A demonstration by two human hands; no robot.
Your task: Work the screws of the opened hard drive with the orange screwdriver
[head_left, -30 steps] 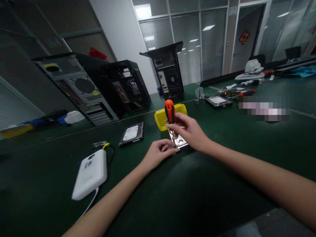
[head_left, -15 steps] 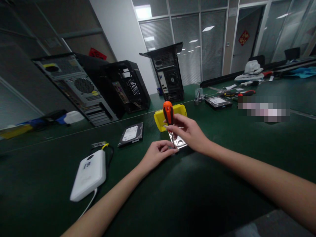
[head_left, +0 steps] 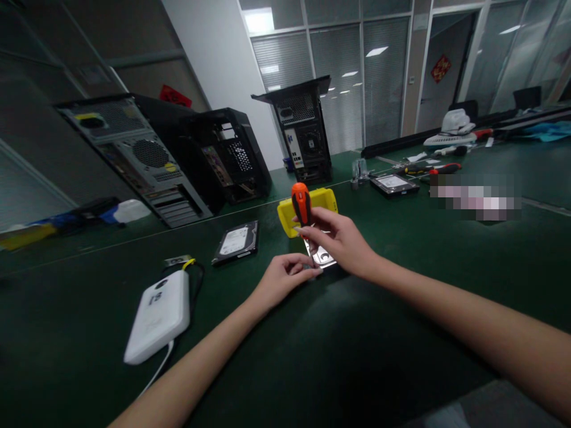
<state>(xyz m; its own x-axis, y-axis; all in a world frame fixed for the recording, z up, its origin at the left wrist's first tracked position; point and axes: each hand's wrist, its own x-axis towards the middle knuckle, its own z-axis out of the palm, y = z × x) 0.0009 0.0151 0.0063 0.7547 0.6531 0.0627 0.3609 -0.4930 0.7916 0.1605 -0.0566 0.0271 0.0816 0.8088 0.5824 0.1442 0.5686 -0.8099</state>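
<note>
My right hand (head_left: 339, 241) is closed around the lower handle of an orange-and-black screwdriver (head_left: 301, 205). It stands nearly upright, leaning slightly left, with its shaft pointing down at the corner of a silver hard drive (head_left: 325, 257). My left hand (head_left: 288, 276) is closed at that drive's near left corner, thumb and fingers pressed in around the screwdriver's tip. Those fingers and my right hand hide part of the drive; whether a screw sits under the tip I cannot tell. Just behind is a yellow plastic case (head_left: 328, 200).
Another hard drive (head_left: 236, 241) lies to the left, beyond a white box-shaped device (head_left: 160, 315) with a cable. Computer cases (head_left: 307, 134) stand at the back. On the right are a further drive (head_left: 395, 183) and red-and-black pliers (head_left: 446, 169).
The screwdriver's handle has tipped slightly to the left, and my right fingers have shifted a little with it. My left hand stays in place at the drive's corner.
</note>
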